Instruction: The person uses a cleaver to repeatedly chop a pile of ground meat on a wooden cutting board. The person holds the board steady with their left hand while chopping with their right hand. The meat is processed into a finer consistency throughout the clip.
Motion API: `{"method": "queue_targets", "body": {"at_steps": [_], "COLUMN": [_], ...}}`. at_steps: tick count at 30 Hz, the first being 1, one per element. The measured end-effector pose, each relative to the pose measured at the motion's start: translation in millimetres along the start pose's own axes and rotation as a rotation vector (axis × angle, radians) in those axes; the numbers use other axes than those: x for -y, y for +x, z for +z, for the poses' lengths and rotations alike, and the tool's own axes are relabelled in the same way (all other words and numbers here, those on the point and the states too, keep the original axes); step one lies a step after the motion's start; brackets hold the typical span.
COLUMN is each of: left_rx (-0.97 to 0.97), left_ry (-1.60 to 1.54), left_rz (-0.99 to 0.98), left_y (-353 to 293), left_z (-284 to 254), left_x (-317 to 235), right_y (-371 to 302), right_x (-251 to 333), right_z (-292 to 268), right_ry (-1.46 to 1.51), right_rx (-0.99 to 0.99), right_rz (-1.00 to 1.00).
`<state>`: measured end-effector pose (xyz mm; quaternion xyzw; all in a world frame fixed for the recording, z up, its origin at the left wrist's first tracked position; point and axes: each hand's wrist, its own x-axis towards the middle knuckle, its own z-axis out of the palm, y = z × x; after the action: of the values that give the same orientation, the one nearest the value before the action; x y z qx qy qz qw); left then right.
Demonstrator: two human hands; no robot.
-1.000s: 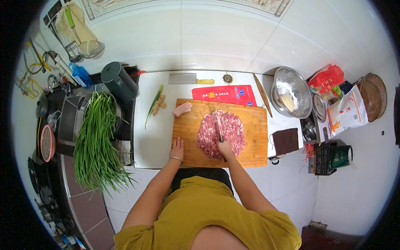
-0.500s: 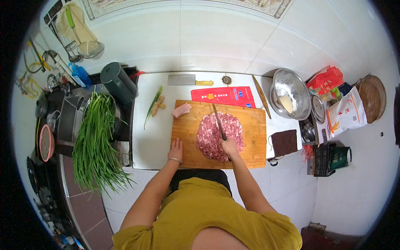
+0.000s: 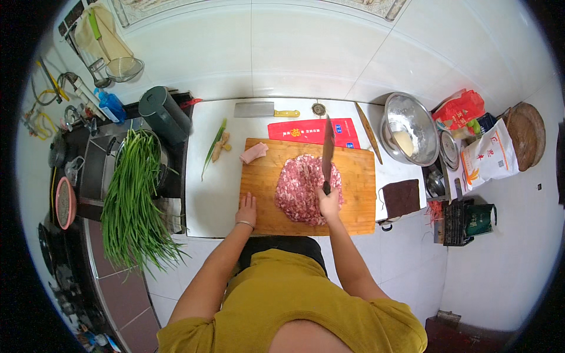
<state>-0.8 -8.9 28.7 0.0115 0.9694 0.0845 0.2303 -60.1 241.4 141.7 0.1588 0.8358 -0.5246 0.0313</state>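
Observation:
My right hand (image 3: 330, 203) grips the dark handle of a long kitchen knife (image 3: 328, 154), its blade pointing away from me above a round heap of minced meat (image 3: 297, 188). The heap lies spread on a wooden cutting board (image 3: 360, 203). Flat on the board's left edge rests my left hand (image 3: 247, 209), its fingers stretched out and holding nothing. A pale pink piece of meat (image 3: 253, 153) sits on the board's far left corner. Whether the blade touches the mince, I cannot tell.
Behind the board lie a cleaver (image 3: 266, 110), a red packet (image 3: 294, 130) and a wooden rolling pin (image 3: 369, 133). Ginger (image 3: 220, 147) and a green onion (image 3: 213, 152) are to its left. A steel bowl (image 3: 428, 126) holds dough at the right; chives (image 3: 132, 200) hang over the left side.
The knife has lifted off the mince and swung to the right, its blade now showing broad side. My left hand stays on the board.

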Motion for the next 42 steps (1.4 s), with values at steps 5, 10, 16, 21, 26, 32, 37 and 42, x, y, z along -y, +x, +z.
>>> {"method": "queue_targets", "body": {"at_steps": [5, 10, 16, 21, 26, 32, 37, 42], "left_rx": [0.018, -0.044, 0.000, 0.055, 0.024, -0.017, -0.045, -0.047], "left_ry": [0.006, 0.015, 0.057, 0.069, 0.022, 0.032, 0.029, 0.091], "left_rz": [0.008, 0.024, 0.019, -0.005, 0.016, 0.007, 0.026, 0.023], "left_y": [2, 6, 10, -5, 3, 1, 5, 6], "left_z": [2, 22, 16, -5, -2, 11, 15, 20], "left_x": [5, 10, 10, -2, 2, 3, 6, 8], "right_y": [11, 4, 34, 4, 22, -3, -2, -4], "right_x": [-70, -5, -160, -25, -146, 10, -110, -36], "right_z": [21, 0, 57, 8, 56, -7, 45, 22], "right_ry": [-0.480, -0.080, -0.311, -0.148, -0.377, -0.048, -0.240, -0.182], "right_rx": [0.117, 0.118, -0.031, 0.155, 0.069, 0.194, -0.005, 0.210], "right_rz": [0.135, 0.017, 0.140, 0.113, 0.191, 0.161, 0.071, 0.173]}}
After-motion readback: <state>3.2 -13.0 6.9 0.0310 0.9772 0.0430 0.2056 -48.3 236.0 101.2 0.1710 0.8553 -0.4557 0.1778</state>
